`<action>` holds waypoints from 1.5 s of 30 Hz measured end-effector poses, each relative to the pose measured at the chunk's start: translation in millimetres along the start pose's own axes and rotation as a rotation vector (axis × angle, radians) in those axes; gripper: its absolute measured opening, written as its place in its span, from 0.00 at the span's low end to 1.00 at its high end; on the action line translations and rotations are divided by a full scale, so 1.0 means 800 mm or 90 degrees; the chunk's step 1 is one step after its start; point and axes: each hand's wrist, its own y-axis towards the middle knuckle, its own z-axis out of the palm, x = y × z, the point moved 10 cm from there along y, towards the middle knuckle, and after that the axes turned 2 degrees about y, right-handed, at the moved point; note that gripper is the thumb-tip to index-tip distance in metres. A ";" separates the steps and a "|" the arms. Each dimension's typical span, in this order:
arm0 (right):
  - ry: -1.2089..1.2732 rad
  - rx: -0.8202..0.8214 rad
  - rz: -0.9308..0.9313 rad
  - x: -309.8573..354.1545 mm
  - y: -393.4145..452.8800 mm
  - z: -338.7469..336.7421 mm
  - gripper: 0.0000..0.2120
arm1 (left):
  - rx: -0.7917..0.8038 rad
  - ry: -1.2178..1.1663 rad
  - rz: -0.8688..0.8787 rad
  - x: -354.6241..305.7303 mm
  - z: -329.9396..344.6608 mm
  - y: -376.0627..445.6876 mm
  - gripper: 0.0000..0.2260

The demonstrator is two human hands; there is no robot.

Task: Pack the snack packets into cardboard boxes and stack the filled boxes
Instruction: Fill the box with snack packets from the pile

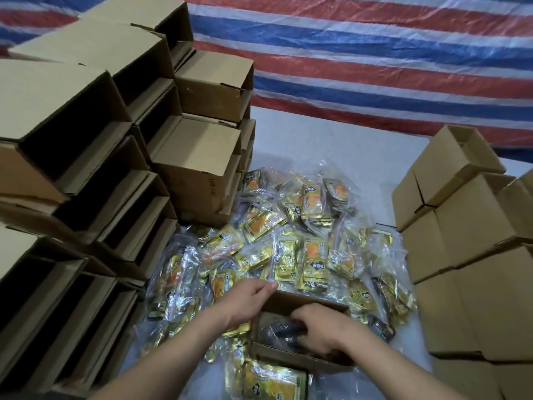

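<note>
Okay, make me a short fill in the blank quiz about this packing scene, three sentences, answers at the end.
1. The right hand reaches into an open ____ box.
2. The pile of snack packets is mostly ____ in colour.
3. The empty open boxes are stacked on the person's ____ side.

Missing words: cardboard; gold; left

Both forearms bare, reaching forward from near edge. Left hand [245, 298] extended farther, palm down, fingers [266, 286] loosely together and pointing ahead, slightly bent. Right hand [323, 330] lower and nearer, wrist bent, back of hand up, fingers curled downward; fingertips hidden, so grip cannot be judged.
</note>
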 end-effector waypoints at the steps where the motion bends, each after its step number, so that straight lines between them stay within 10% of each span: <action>1: -0.019 0.005 0.006 -0.001 -0.001 0.002 0.14 | -0.002 -0.004 -0.002 0.001 0.000 0.000 0.20; 10: 0.054 0.203 0.062 0.026 0.024 0.075 0.24 | -0.007 -0.002 0.009 0.003 0.009 0.002 0.20; 24: 0.149 0.125 0.031 0.041 0.023 0.065 0.21 | -0.013 0.012 0.002 -0.008 0.001 -0.011 0.20; 31: 0.276 -0.019 -0.041 0.032 -0.023 -0.009 0.14 | -0.005 -0.013 -0.008 -0.014 0.000 -0.014 0.17; 37: 0.213 -0.426 -0.079 -0.008 -0.086 -0.122 0.14 | 0.007 -0.007 -0.007 -0.016 -0.001 -0.011 0.19; 45: 0.095 -0.350 0.033 -0.045 -0.048 -0.075 0.23 | 0.010 -0.022 -0.007 -0.024 -0.008 -0.002 0.20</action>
